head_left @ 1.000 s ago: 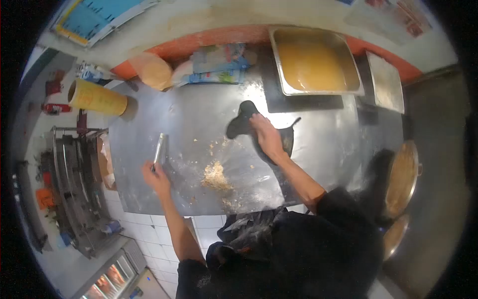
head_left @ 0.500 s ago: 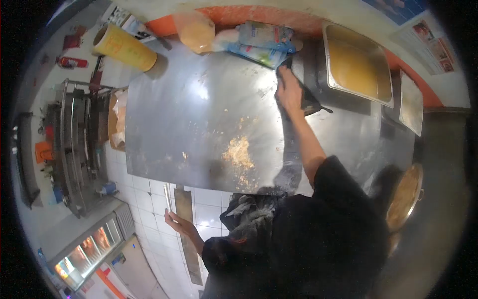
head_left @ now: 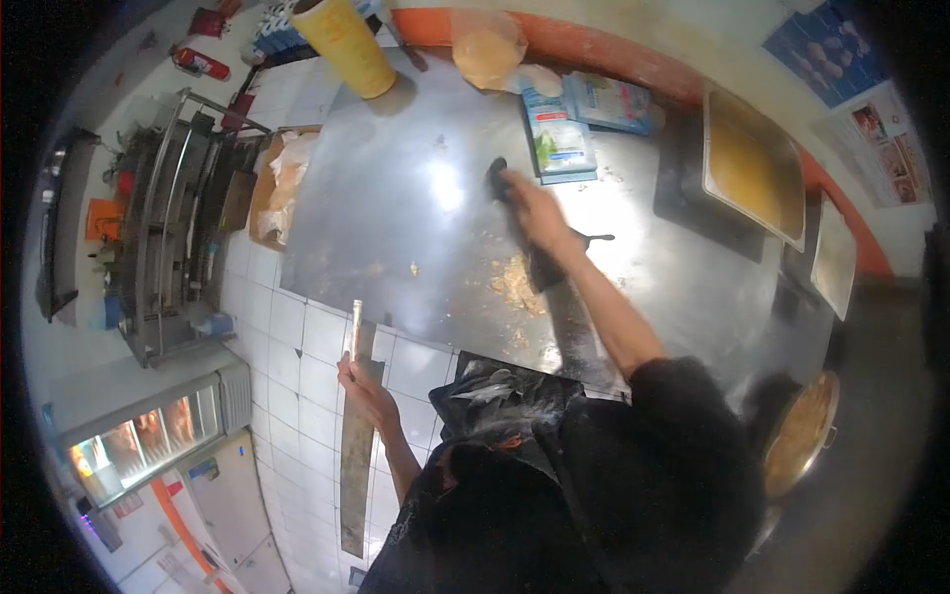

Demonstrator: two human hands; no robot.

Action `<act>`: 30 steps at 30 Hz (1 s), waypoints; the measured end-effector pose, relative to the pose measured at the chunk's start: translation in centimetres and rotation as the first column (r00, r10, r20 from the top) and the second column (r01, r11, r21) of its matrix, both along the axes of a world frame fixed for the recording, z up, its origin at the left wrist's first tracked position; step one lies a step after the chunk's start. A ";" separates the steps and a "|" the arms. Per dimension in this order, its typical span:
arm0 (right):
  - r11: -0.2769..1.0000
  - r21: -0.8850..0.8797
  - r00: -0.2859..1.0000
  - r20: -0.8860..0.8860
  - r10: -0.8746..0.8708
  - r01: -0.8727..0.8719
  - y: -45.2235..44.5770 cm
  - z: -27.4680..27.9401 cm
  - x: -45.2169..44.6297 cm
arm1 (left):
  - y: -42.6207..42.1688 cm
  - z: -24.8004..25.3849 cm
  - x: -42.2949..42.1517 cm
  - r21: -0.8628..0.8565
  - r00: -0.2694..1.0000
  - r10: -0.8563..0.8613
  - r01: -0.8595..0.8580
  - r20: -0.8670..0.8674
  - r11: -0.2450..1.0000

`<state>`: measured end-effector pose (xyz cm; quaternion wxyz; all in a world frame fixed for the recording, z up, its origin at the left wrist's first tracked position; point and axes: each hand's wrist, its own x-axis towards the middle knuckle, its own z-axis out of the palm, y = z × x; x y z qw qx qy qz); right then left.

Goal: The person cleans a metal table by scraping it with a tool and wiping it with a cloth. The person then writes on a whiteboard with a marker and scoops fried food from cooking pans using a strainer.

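My right hand [head_left: 536, 215] is closed on a black cloth [head_left: 545, 270], pressing it flat to the steel table [head_left: 386, 213]. Part of the cloth pokes out beyond my fingers, and a thin end trails to the right. A patch of pale crumbs [head_left: 518, 287] lies beside the cloth. In front of the table's near edge, my left hand [head_left: 368, 398] grips a slim white stick-like thing [head_left: 356, 329], held upright; its exact kind cannot be made out. Two blue-and-white packets [head_left: 560, 139] lie past my right hand.
A yellow cylinder [head_left: 348, 49] stands at the back left by a round, wrapped, tan thing [head_left: 487, 54]. At right are a metal pan with yellow contents [head_left: 754, 163] and a round pan [head_left: 804, 431]. A cardboard box [head_left: 282, 188] sits off the left edge.
My right hand has drawn the black cloth back from the packets toward the crumbs. One packet now lies turned and spread apart from the other. The camera view has shifted left.
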<state>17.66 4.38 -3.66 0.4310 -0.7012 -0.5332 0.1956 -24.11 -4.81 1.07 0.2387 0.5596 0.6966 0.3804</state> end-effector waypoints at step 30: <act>0.838 0.293 0.871 -0.333 -0.362 0.460 4.9 10.0 -11.1 | 12.1 -4.8 -22.9 -0.079 0.999 0.017 -0.013 0.051 0.997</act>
